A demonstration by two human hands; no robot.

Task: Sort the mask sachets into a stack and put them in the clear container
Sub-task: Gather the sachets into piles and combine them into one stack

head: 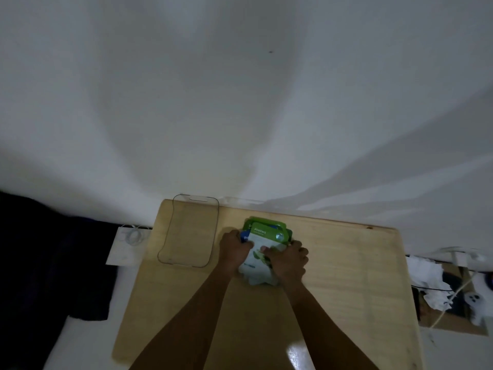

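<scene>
A stack of mask sachets (262,237) lies on the wooden table (333,276), green and white on top, with a blue one peeking out at the left. My left hand (234,251) grips the stack's left side. My right hand (288,259) grips its right side, thumb pressed on the top sachet. The clear container (170,244) stands to the left of the stack, near the table's far left corner, with nothing visible inside it.
A white wall rises right behind the table's far edge. White paper with a coiled cable (130,236) lies left of the table. Crumpled white material and cardboard (440,289) sit off the right edge. Dark cloth (53,263) covers the far left.
</scene>
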